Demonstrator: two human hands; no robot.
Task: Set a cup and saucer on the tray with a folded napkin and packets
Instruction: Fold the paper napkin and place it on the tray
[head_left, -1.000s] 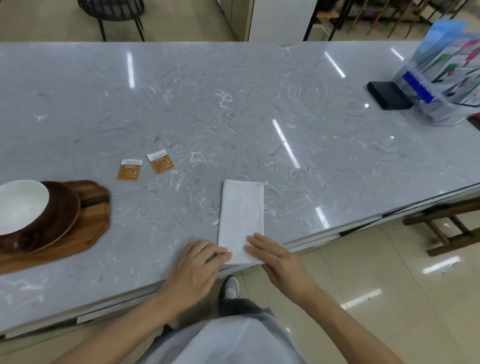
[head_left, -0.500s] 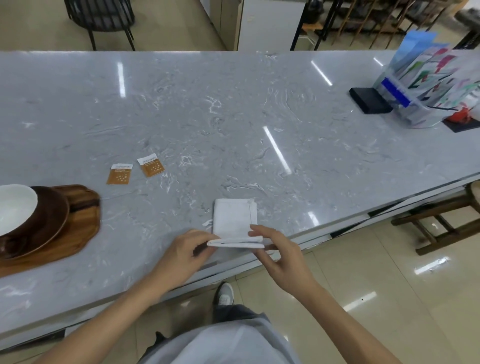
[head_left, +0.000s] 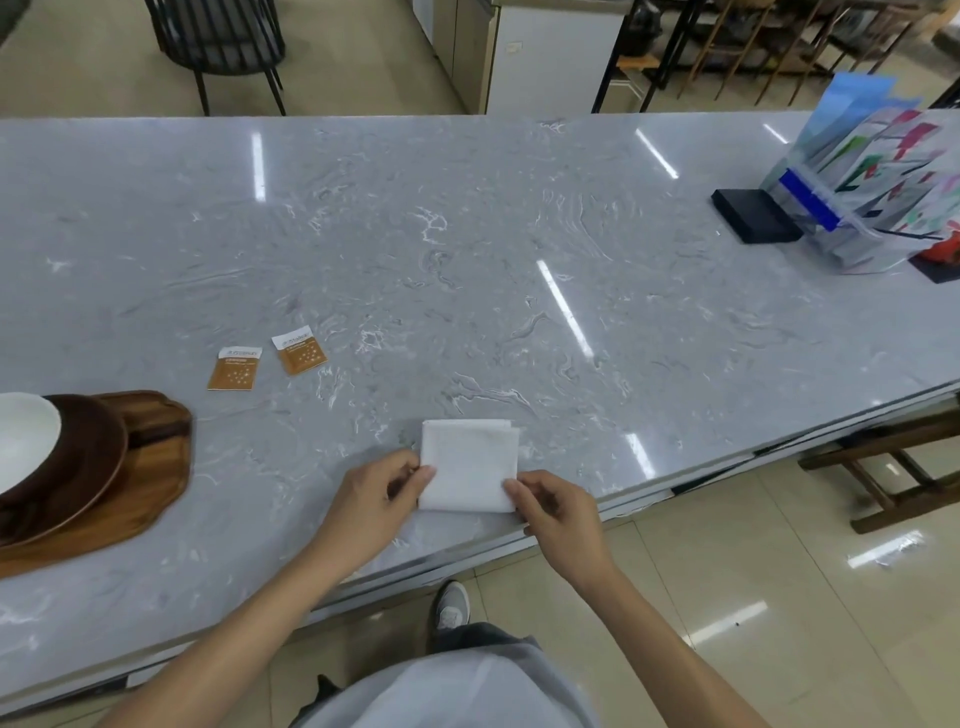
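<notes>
A white napkin, folded to a near square, lies flat on the grey marble counter close to its front edge. My left hand pinches the napkin's near left corner. My right hand pinches its near right corner. At the far left a wooden tray carries a dark brown saucer with a white cup on it, cut off by the frame edge. Two orange packets lie on the counter behind the tray.
A black box and a clear holder of leaflets stand at the counter's far right. A wooden stool sits on the floor to the right. My shoe shows below the counter's front edge.
The long napkin strip has been folded in half away from me, its near end carried over onto the far end. Both hands now hold the near corners of the flat square.
</notes>
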